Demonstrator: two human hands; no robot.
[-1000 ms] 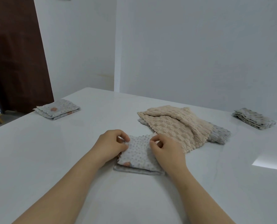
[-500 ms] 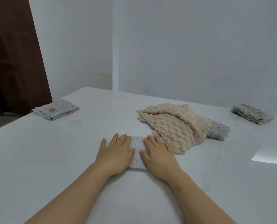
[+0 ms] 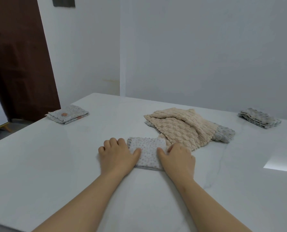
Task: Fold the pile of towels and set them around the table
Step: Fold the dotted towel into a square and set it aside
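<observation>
A small folded grey dotted towel (image 3: 147, 151) lies flat on the white table (image 3: 55, 164) in front of me. My left hand (image 3: 117, 156) grips its left edge, thumb on top and fingers curled at the side. My right hand (image 3: 177, 158) grips the right edge the same way. Just behind, a loose beige waffle towel (image 3: 181, 128) lies over a crumpled grey towel (image 3: 223, 134); the beige one touches the folded towel's far right corner.
One folded grey towel (image 3: 67, 113) sits near the table's far left edge, another folded grey towel (image 3: 259, 118) at the far right. A brown door (image 3: 17, 64) stands beyond the left side. White walls close the back.
My hands went from pinching the towel's top fold, to pressing it flat with straight fingers, to sliding apart and curling round its left and right edges.
</observation>
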